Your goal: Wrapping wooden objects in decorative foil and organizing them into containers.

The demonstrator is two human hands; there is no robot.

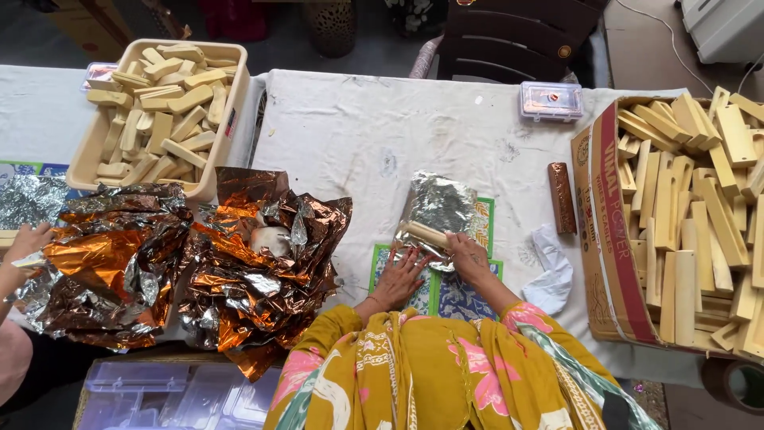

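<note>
Block: I see the wooden block (pixel 426 234) on the foil sheet (pixel 442 203), long axis left-right (slightly tilted).
Right hand (pixel 469 255): nearer, pinching its end.
Left hand (pixel 400 275): flat, released on foil.

This looks like a small hand-packing workshop, set up on a counter (pixel 350 127) covered with a stained white cloth. To the right of the counter's middle a cardboard box (pixel 609 239) is heaped with plain wooden blocks (pixel 692 231), and at its far left a beige plastic tub (pixel 219 151) holds many more of the same, while crumpled copper foil sheets (pixel 239 279) lie in a pile just in front of that tub. One finished copper-wrapped block (pixel 562 197) lies beside the box, and another person's hand (pixel 28 239) works at the counter's left edge.
</note>
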